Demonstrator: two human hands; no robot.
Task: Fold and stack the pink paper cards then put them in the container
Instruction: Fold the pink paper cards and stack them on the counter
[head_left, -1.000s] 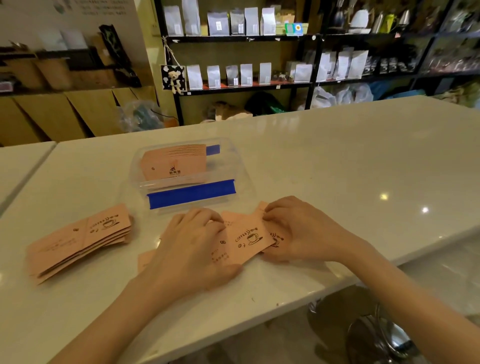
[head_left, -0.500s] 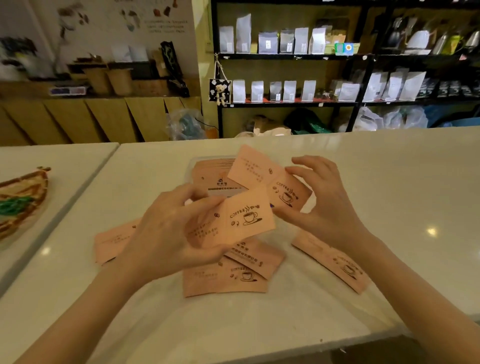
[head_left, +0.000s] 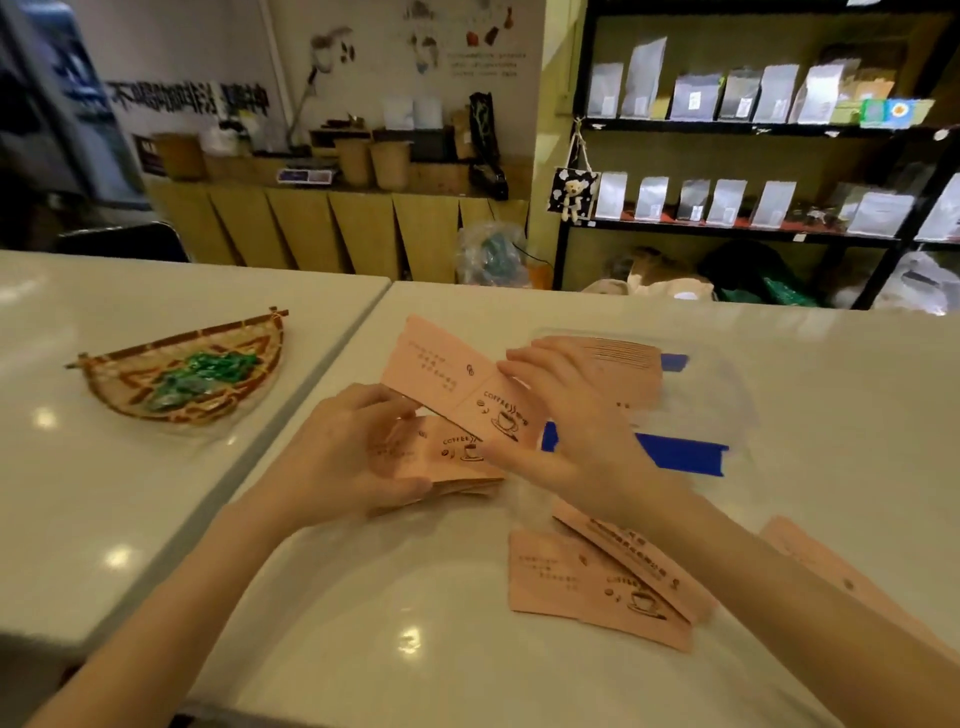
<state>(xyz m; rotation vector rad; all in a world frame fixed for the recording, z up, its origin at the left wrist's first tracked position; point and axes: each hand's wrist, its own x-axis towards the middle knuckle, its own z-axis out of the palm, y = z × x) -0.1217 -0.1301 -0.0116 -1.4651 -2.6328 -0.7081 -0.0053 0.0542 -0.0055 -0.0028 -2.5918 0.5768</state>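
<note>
My left hand (head_left: 343, 457) grips a stack of pink paper cards (head_left: 441, 462) just above the white table. My right hand (head_left: 576, 436) holds one pink card (head_left: 457, 384) with a coffee cup print, tilted over that stack. Behind my right hand stands the clear plastic container (head_left: 727, 374) with blue tape strips; pink cards (head_left: 623, 369) lie inside it. Loose pink cards (head_left: 597, 587) lie on the table under my right forearm, and another card (head_left: 826, 566) shows to the right of that arm.
A woven bamboo basket (head_left: 119, 358) with green wrapped items sits on the neighbouring table at the left. A narrow gap separates the two tables. Black shelves (head_left: 727, 223) with paper bags stand behind the counter.
The view swung left, bringing the basket into sight. My hands moved left with their cards; the left now holds a thicker stack, and the right card is lowered onto it.
</note>
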